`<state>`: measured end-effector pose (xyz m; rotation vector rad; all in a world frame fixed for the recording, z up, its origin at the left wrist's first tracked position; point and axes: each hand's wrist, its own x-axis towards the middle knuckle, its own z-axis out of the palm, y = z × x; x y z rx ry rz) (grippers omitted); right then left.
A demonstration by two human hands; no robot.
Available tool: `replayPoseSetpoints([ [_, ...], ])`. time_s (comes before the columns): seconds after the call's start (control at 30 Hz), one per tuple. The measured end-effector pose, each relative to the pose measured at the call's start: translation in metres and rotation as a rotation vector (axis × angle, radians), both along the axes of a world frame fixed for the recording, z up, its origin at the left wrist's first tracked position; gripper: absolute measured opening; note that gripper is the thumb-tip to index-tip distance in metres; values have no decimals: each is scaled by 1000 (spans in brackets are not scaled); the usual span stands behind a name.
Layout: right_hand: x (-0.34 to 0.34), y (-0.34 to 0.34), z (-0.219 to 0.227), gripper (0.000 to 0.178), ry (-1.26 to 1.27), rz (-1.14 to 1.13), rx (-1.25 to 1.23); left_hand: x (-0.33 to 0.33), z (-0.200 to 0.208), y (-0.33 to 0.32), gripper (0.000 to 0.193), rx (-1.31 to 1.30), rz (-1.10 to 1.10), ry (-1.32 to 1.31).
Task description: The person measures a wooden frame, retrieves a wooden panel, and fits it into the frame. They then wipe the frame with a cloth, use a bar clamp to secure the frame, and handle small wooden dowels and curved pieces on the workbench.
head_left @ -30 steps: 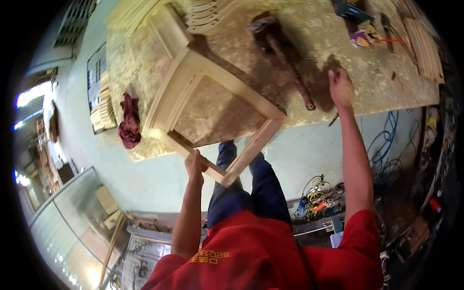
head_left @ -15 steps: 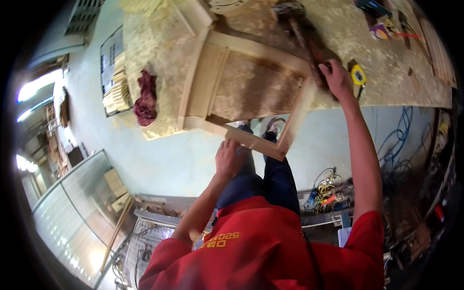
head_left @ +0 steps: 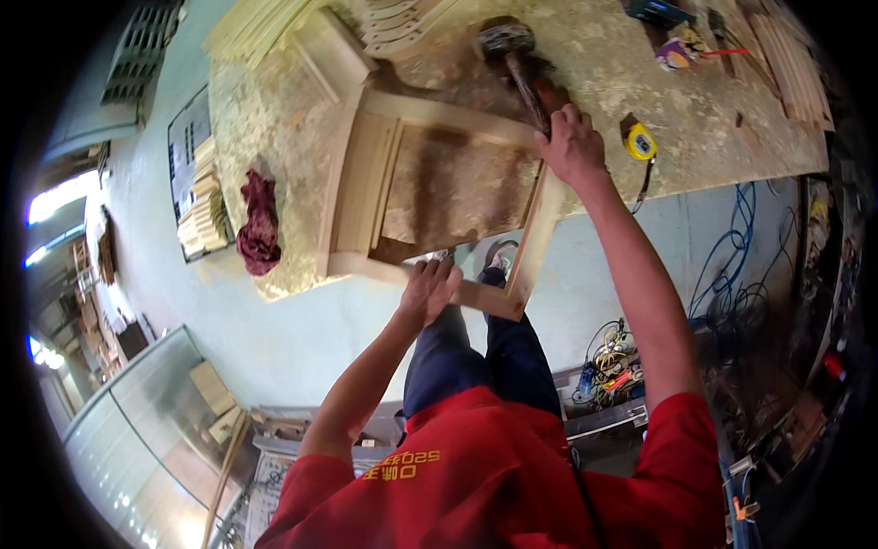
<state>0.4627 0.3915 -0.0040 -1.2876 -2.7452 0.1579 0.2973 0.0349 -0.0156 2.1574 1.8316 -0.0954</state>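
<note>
A pale wooden chair frame (head_left: 443, 112) with an open middle lies on the worn workbench (head_left: 604, 183), its near corner jutting past the bench edge. My left hand (head_left: 430, 291) is closed over the frame's near rail, fingers on top. At the far right corner, my right hand (head_left: 574, 146) grips the frame, thumb on the inner side and fingers along the outside. Just beyond those fingers lies a hammer (head_left: 506, 38) with a heavy dark head; its handle runs toward my hand, which covers the handle's near end.
A yellow tape measure (head_left: 640, 141) sits right of my right hand. Left on the bench is a crumpled dark red cloth (head_left: 259, 224). Curved wooden slats (head_left: 389, 27) lie at the back, wood strips (head_left: 788, 69) at the far right. Blue hoses (head_left: 732, 256) hang below the bench.
My right hand has moved left onto the frame's corner and closed there. My left hand's fingers have come up over the near rail. The whole view has shifted a little.
</note>
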Motion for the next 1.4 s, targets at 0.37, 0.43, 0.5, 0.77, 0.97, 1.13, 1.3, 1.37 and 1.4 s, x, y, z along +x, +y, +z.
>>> replayPoseSetpoints([
  [0.37,53,29,-23,40,-152,-167,-142,-36,261,40,34,152,-34,-248],
  [0.43,67,40,-34,36,-154,-207,-127,-59,299,68,30,260,-31,-135],
  [0.5,77,54,-48,36,-172,-303,-126,-91,325,86,46,261,155,-280],
  [0.77,100,-59,-12,36,987,-474,-571,-144,294,215,59,-433,871,-601],
  [0.97,98,-252,27,102,2074,-883,-2029,-159,170,257,78,-580,712,-715],
  [1.13,68,-275,-18,62,1934,-1080,-1618,-123,98,328,78,-779,607,-588],
  [1.3,64,-251,-23,60,1810,-1222,-1414,-98,59,356,65,-521,479,-636],
  [1.37,61,-240,-21,62,1788,-1231,-1359,-107,33,371,61,-416,396,-346],
  [1.4,61,-239,-23,62,1774,-1253,-1331,-101,42,374,64,-344,329,-312],
])
